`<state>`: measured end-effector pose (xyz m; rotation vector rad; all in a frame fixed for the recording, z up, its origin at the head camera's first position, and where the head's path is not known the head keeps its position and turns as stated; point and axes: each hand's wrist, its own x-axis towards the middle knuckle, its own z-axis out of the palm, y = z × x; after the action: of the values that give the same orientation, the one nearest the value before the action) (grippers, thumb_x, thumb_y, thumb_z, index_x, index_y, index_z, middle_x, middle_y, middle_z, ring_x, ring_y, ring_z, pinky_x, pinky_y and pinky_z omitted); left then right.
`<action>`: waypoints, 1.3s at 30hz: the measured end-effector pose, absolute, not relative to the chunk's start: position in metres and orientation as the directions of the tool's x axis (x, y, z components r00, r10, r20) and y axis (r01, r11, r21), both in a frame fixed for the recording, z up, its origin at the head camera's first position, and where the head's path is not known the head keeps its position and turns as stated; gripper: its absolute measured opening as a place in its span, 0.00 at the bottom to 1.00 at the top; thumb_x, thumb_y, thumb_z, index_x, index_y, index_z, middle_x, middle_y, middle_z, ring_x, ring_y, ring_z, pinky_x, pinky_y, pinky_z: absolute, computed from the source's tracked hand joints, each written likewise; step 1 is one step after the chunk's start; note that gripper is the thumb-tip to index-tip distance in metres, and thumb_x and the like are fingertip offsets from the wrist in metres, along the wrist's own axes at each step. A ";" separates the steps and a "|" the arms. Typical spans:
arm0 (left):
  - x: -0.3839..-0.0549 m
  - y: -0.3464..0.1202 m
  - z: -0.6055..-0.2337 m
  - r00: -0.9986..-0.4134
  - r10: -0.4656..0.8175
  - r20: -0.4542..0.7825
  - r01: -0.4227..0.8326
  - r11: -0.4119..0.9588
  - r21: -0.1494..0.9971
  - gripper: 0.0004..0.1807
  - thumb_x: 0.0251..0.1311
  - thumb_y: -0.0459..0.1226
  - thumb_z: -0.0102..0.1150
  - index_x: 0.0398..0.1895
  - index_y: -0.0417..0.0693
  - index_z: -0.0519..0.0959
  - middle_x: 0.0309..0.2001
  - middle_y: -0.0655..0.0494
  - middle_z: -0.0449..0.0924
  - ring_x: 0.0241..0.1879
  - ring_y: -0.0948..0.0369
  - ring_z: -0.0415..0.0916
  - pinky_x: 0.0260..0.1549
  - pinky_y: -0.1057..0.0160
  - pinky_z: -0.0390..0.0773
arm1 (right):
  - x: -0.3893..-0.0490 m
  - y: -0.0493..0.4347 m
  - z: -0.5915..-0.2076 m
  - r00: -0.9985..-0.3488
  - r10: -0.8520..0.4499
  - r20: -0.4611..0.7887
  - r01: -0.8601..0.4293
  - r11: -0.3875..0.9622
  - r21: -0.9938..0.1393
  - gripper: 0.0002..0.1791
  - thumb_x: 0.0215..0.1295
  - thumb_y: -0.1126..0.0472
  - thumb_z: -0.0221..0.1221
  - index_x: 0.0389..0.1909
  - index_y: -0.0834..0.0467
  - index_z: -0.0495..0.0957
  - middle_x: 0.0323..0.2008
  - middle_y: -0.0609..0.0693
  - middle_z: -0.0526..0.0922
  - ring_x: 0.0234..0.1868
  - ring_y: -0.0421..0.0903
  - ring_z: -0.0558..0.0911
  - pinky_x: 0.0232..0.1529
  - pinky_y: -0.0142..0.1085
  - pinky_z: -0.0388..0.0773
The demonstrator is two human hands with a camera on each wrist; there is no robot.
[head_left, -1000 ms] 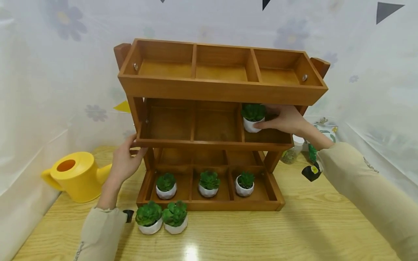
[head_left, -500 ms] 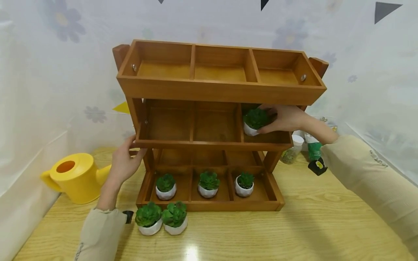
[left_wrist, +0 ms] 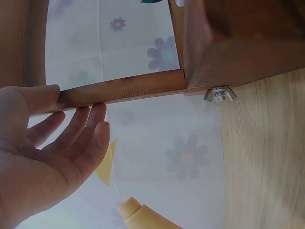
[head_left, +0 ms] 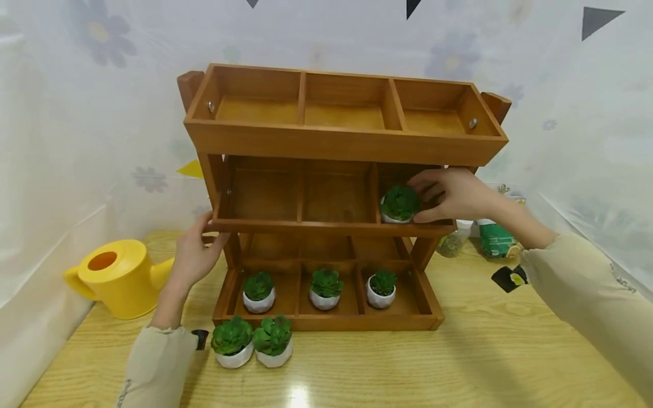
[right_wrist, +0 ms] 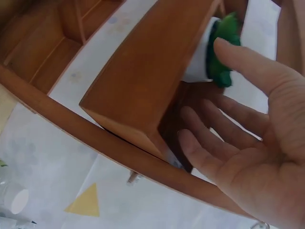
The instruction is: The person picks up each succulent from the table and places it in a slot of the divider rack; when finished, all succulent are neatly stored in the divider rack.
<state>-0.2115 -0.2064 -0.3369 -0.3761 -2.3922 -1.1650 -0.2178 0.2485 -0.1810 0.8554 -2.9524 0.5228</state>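
A small green succulent (head_left: 399, 203) in a white pot (right_wrist: 196, 67) sits in the right compartment of the wooden shelf rack's middle tier (head_left: 336, 228). Just to its right is my right hand (head_left: 461, 195), fingers spread and relaxed; in the right wrist view its thumb (right_wrist: 238, 59) overlaps the leaves while the other fingers stand apart from the pot. My left hand (head_left: 198, 252) grips the rack at the left end of that tier. From the left wrist, its thumb lies over a wooden bar (left_wrist: 128, 88) and fingertips touch the other side.
Three potted succulents (head_left: 326, 289) occupy the bottom tier. Two more, a left plant (head_left: 232, 340) and a right plant (head_left: 273, 340), stand on the table before the rack. A yellow watering can (head_left: 119, 277) is at left; a jar (head_left: 454, 241) and green bag (head_left: 495, 238) are behind right.
The succulent has gone lower and forward in the right middle compartment. My right hand has drawn off the pot to the right with its fingers loosened. The left hand stays put.
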 end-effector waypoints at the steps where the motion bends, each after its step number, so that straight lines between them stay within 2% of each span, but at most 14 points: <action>1: -0.211 -0.207 -0.337 -0.862 0.044 0.506 0.425 0.607 0.671 0.26 0.67 0.33 0.54 0.65 0.34 0.65 0.55 0.30 0.73 0.48 0.36 0.75 0.42 0.40 0.79 | -0.215 0.250 -0.180 -0.849 -0.515 0.118 -0.523 0.791 -0.317 0.32 0.54 0.56 0.71 0.58 0.63 0.73 0.49 0.59 0.79 0.47 0.54 0.81 0.47 0.48 0.80; 7: -0.210 -0.207 -0.337 -0.865 0.045 0.499 0.420 0.607 0.675 0.26 0.67 0.33 0.54 0.66 0.34 0.65 0.56 0.31 0.72 0.49 0.36 0.75 0.42 0.40 0.79 | -0.191 0.261 -0.185 -0.853 -0.495 0.164 -0.520 0.784 -0.339 0.25 0.58 0.57 0.68 0.54 0.61 0.75 0.46 0.55 0.81 0.45 0.50 0.81 0.44 0.42 0.81; 13: -0.210 -0.206 -0.337 -0.868 0.031 0.495 0.407 0.615 0.675 0.26 0.67 0.34 0.54 0.66 0.34 0.65 0.56 0.31 0.73 0.48 0.36 0.76 0.42 0.40 0.79 | -0.164 0.255 -0.213 -0.780 -0.538 0.319 -0.626 0.670 -0.400 0.18 0.55 0.64 0.69 0.47 0.56 0.79 0.42 0.47 0.83 0.41 0.37 0.82 0.39 0.29 0.81; 17: -0.210 -0.205 -0.336 -0.872 0.032 0.489 0.404 0.612 0.681 0.25 0.67 0.34 0.54 0.65 0.35 0.65 0.56 0.31 0.73 0.48 0.36 0.76 0.42 0.40 0.79 | -0.150 0.237 -0.251 -0.745 -0.556 0.369 -0.666 0.577 -0.473 0.18 0.53 0.67 0.69 0.45 0.55 0.80 0.39 0.43 0.83 0.38 0.37 0.82 0.38 0.29 0.81; 21: -0.210 -0.206 -0.336 -0.876 0.023 0.482 0.393 0.612 0.686 0.25 0.67 0.34 0.54 0.65 0.35 0.66 0.55 0.31 0.73 0.47 0.37 0.76 0.42 0.40 0.79 | -0.143 0.212 -0.296 -0.743 -0.575 0.342 -0.653 0.515 -0.555 0.16 0.55 0.63 0.69 0.45 0.54 0.79 0.37 0.41 0.82 0.37 0.39 0.81 0.35 0.33 0.82; 26: -0.212 -0.206 -0.338 -0.874 0.025 0.485 0.396 0.615 0.682 0.25 0.67 0.34 0.54 0.65 0.35 0.65 0.55 0.31 0.73 0.47 0.37 0.77 0.42 0.41 0.79 | -0.132 0.176 -0.339 -0.766 -0.587 0.262 -0.563 0.416 -0.714 0.15 0.57 0.58 0.68 0.46 0.54 0.79 0.39 0.46 0.83 0.38 0.45 0.83 0.36 0.37 0.83; 32: -0.213 -0.204 -0.338 -0.879 0.026 0.477 0.392 0.610 0.689 0.26 0.67 0.34 0.54 0.66 0.35 0.65 0.56 0.31 0.73 0.48 0.37 0.77 0.43 0.41 0.79 | -0.124 0.138 -0.370 -0.765 -0.621 0.170 -0.471 0.359 -0.806 0.16 0.59 0.59 0.67 0.46 0.59 0.79 0.42 0.55 0.83 0.40 0.49 0.83 0.40 0.39 0.83; 39: -0.213 -0.206 -0.338 -0.896 0.025 0.442 0.364 0.611 0.703 0.27 0.68 0.36 0.53 0.68 0.37 0.63 0.57 0.32 0.72 0.49 0.37 0.75 0.45 0.40 0.78 | -0.119 0.106 -0.391 -0.811 -0.580 0.079 -0.335 0.349 -0.875 0.20 0.58 0.58 0.67 0.49 0.63 0.78 0.46 0.57 0.82 0.43 0.54 0.82 0.42 0.38 0.82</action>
<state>-0.2126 -0.2063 -0.3379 -0.3104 -2.4487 -1.1935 -0.1191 0.1062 -0.3909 0.9622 -2.7731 1.6941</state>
